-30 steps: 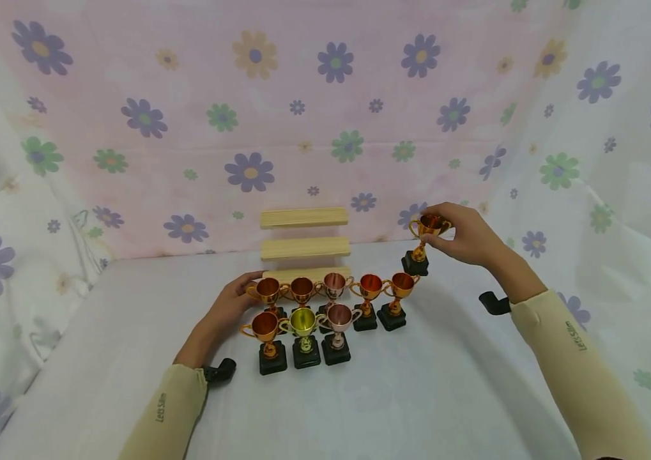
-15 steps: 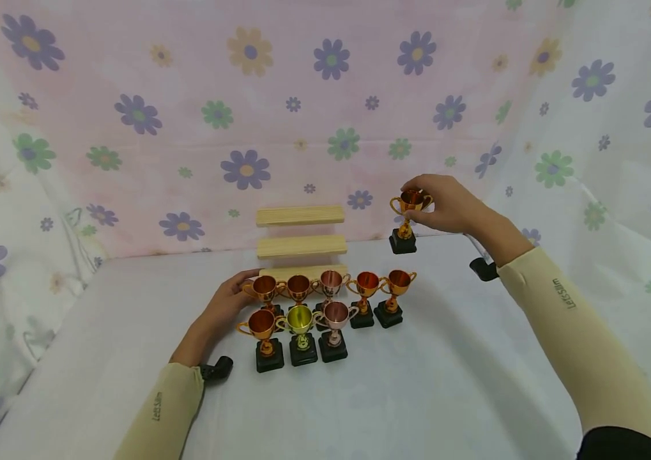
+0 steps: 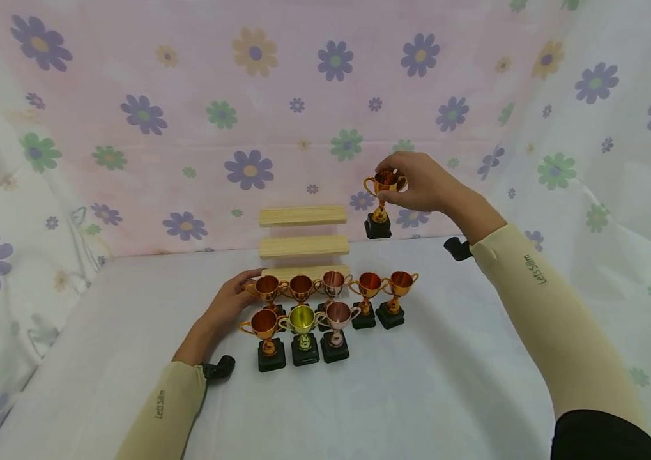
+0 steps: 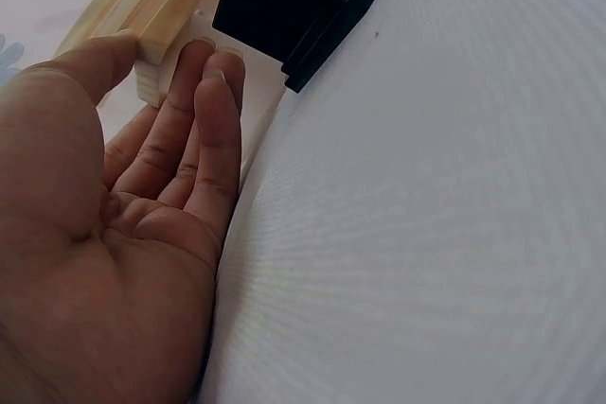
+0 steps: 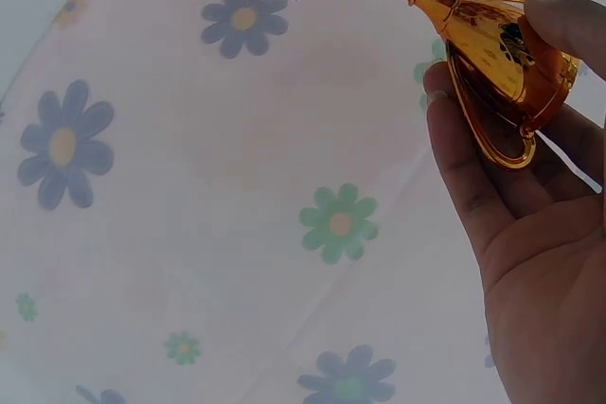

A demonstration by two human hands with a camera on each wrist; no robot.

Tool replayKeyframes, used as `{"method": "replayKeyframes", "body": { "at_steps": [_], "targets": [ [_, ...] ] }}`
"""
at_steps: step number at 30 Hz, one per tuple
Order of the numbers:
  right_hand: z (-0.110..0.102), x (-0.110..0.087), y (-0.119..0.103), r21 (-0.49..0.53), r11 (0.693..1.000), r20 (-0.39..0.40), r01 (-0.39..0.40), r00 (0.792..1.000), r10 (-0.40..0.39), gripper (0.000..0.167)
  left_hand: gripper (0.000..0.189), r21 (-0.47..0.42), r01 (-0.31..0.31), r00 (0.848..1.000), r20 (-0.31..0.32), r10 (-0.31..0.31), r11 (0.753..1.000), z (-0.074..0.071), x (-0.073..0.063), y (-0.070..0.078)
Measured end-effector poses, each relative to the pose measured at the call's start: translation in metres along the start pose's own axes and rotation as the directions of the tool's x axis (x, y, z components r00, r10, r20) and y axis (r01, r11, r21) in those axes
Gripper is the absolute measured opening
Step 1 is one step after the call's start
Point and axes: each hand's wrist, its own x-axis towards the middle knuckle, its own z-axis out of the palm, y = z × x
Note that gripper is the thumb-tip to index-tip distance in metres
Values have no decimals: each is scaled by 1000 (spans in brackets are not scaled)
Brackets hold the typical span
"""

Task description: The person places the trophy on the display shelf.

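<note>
The right hand [image 3: 425,182] has a shiny orange-gold trophy cup [image 3: 379,212] in its grip. The thumb is on one side of the bowl and bent fingers are on the other, so the gap is as wide as the bowl. The cup is up in the air, right of the wooden step stand [image 3: 304,246], with its black base down.

The left hand [image 3: 230,303] is low, by the stand's bottom step. Its grip is loose: the fingers bend softly, the thumb touches the wood, and there is a gap between them.

Eight more little cups stand upright on the white tabletop [image 3: 417,396], and their shiny insides show. The front row has an orange cup [image 3: 264,326], a yellow-gold cup [image 3: 301,319] and a pink cup [image 3: 339,316]. The back row [image 3: 369,287] has five: four orange and one pink. Its first three stand in the way of the bottom step and hide part of it. The other two are off to the right. A flowery cloth [image 3: 187,185] hangs behind.
</note>
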Motion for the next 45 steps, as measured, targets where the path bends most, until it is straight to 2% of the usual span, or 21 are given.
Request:
{"method": "replayKeyframes", "body": {
  "at_steps": [8, 19, 27, 34, 40, 45],
  "targets": [
    [-2, 27, -14, 21, 1000, 9, -16, 1000, 16, 48, 53, -9, 7, 1000, -6, -7, 1000, 1, -1, 2],
    [-2, 53, -29, 97, 994, 13, -46, 999, 45, 48, 54, 35, 8, 1000, -12, -7, 999, 4, -1, 5],
    [5, 74, -43, 124, 992, 28, -32, 999, 29, 47, 54, 7, 11, 1000, -9, -11, 1000, 7, 0, 4],
    [15, 89, -55, 143, 988, 42, -61, 998, 55, 50, 52, -22, 1, 1000, -2, -1, 1000, 7, 0, 4],
    [25, 98, -59, 121, 992, 35, -47, 998, 43, 51, 55, 24, 0, 1000, -1, 0, 1000, 12, 3, 4],
    [35, 103, -64, 80, 996, 11, -40, 999, 39, 51, 54, 1, 6, 1000, 3, -6, 1000, 13, 5, 3]
  ]
}}
